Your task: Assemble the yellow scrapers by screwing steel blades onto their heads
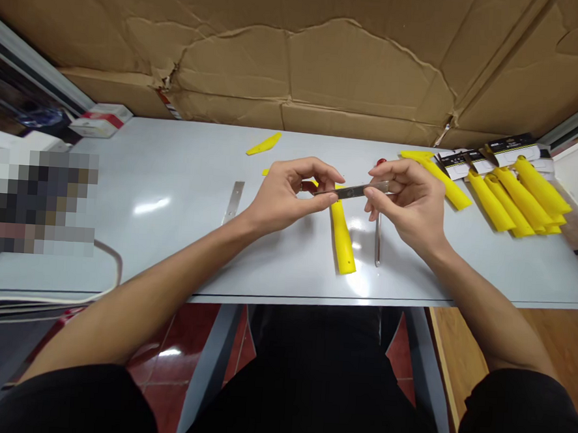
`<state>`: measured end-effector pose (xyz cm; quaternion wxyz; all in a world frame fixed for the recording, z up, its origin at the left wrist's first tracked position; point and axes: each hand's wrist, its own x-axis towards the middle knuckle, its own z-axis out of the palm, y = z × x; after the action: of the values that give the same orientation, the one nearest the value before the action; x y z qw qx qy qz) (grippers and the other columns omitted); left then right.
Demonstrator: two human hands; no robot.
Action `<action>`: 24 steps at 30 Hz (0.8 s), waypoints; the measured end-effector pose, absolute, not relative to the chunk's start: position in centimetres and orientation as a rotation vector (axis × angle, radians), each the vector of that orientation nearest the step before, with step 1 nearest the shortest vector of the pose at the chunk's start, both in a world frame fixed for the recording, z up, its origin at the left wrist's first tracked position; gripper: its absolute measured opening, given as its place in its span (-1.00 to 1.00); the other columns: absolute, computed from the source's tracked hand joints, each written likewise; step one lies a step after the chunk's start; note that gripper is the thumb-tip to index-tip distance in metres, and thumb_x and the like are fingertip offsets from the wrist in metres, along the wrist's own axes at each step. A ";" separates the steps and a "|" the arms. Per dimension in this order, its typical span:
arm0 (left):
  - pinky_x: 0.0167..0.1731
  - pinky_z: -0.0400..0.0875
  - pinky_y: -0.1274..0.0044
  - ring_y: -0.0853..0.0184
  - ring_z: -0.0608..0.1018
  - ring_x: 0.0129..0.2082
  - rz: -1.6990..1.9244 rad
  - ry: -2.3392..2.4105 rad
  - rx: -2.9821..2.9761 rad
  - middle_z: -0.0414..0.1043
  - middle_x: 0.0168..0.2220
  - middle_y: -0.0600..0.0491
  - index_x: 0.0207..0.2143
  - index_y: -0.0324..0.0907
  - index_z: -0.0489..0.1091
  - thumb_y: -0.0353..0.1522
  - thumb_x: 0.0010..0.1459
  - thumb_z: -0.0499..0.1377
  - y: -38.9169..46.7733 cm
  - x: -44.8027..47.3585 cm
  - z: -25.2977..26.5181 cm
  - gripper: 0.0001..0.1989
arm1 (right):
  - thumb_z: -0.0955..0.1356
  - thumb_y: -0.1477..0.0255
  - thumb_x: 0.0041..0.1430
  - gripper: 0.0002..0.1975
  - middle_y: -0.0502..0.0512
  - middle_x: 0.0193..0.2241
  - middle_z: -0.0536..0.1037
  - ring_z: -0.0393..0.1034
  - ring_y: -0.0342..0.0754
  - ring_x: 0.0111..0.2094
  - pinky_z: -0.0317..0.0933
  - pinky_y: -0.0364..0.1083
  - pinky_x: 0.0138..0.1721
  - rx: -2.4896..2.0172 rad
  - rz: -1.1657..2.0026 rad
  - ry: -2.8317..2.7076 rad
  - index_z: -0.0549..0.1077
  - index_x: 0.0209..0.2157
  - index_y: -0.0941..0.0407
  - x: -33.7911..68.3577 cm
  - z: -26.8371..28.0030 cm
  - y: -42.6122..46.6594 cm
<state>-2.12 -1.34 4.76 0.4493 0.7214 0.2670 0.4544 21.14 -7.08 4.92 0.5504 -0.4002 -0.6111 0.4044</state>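
Observation:
Between the fingertips of both hands I hold a flat metal blade (353, 192) level above the table. My left hand (290, 190) pinches its left end between thumb and fingers. At the other end, my right hand (412, 201) is closed on it the same way. Beneath it lies a yellow plastic handle (344, 246), its far part hidden behind the blade and my left hand. A screwdriver (378, 241) with a red end rests under my right hand, partly covered. Left of my left hand lies another metal strip with small holes (234, 199).
A flat yellow piece (264, 144) lies farther back. At the right are several yellow-handled tools (520, 198) with black-and-white cards, and another yellow handle (450, 187). A white-and-red box (101, 121) stands at the back left. A white cable (114, 264) runs along the left. Cardboard (337, 63) backs the table.

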 end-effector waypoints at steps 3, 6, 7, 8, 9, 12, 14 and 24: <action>-0.31 0.55 0.52 0.37 0.59 -0.35 1.101 0.620 1.765 0.60 -0.35 0.05 -0.24 -0.08 0.68 -0.14 0.06 0.58 -1.3 -2.1 4.8 -0.69 | 0.63 0.04 0.07 -0.41 0.00 -0.31 0.56 0.53 -0.26 -0.42 0.49 -0.24 -0.49 -0.933 0.977 -1.435 0.50 -0.05 0.13 21.1 5.1 -7.1; -0.33 0.53 0.54 0.38 0.57 -0.37 1.070 0.585 1.767 0.57 -0.37 0.07 -0.24 -0.08 0.68 -0.13 0.08 0.57 -1.2 -2.2 4.8 -0.70 | 0.64 0.05 0.06 -0.40 0.00 -0.28 0.57 0.54 -0.25 -0.43 0.48 -0.23 -0.50 -0.920 0.988 -1.433 0.50 -0.06 0.13 21.0 5.1 -7.0; -0.33 0.53 0.55 0.39 0.57 -0.37 1.062 0.577 1.768 0.56 -0.37 0.07 -0.23 -0.09 0.68 -0.13 0.09 0.57 -1.2 -2.2 4.8 -0.70 | 0.64 0.06 0.06 -0.41 0.00 -0.27 0.58 0.55 -0.25 -0.43 0.48 -0.23 -0.51 -0.912 0.987 -1.436 0.50 -0.06 0.14 21.0 5.1 -7.0; -0.33 0.53 0.55 0.40 0.57 -0.36 1.054 0.573 1.768 0.56 -0.37 0.07 -0.22 -0.09 0.68 -0.14 0.10 0.57 -1.2 -2.3 4.8 -0.70 | 0.64 0.08 0.06 -0.42 -0.01 -0.27 0.58 0.55 -0.24 -0.43 0.48 -0.23 -0.51 -0.903 0.984 -1.440 0.50 -0.07 0.14 21.0 5.1 -7.0; -0.32 0.53 0.56 0.40 0.58 -0.35 1.046 0.577 1.765 0.57 -0.36 0.07 -0.21 -0.10 0.68 -0.13 0.10 0.56 -1.2 -2.3 4.8 -0.69 | 0.64 0.09 0.07 -0.44 -0.01 -0.29 0.58 0.55 -0.24 -0.44 0.48 -0.23 -0.51 -0.896 0.979 -1.444 0.51 -0.07 0.14 21.0 5.1 -6.9; -0.33 0.53 0.55 0.37 0.60 -0.31 1.040 0.634 1.736 0.60 -0.31 0.04 -0.21 -0.12 0.67 -0.10 0.09 0.57 -1.3 -2.2 4.8 -0.64 | 0.62 0.13 0.12 -0.51 -0.02 -0.36 0.55 0.54 -0.24 -0.45 0.47 -0.24 -0.51 -0.900 0.968 -1.446 0.53 -0.10 0.15 21.0 4.8 -6.7; -0.33 0.54 0.54 0.34 0.62 -0.27 1.055 0.694 1.703 0.63 -0.24 0.01 -0.21 -0.13 0.66 -0.07 0.11 0.55 -1.0 -2.2 4.8 -0.63 | 0.60 0.13 0.15 -0.54 -0.01 -0.38 0.54 0.56 -0.22 -0.44 0.48 -0.23 -0.50 -0.938 0.957 -1.423 0.54 -0.13 0.17 21.2 4.6 -6.4; 0.18 0.48 0.18 -0.02 0.53 0.18 0.632 1.333 2.158 0.62 0.04 -0.13 0.07 -0.12 0.62 -0.09 0.23 0.36 2.3 -3.8 2.0 -0.55 | 0.62 0.25 0.07 -0.59 0.07 -0.41 0.59 0.58 -0.17 -0.43 0.39 -0.25 -0.52 -1.140 0.859 -1.229 0.51 -0.24 0.22 23.0 4.8 -4.9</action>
<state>-3.82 2.28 2.02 0.2606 0.7970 0.4924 0.2333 23.01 -4.91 4.76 0.5885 -0.4893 -0.5276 0.3686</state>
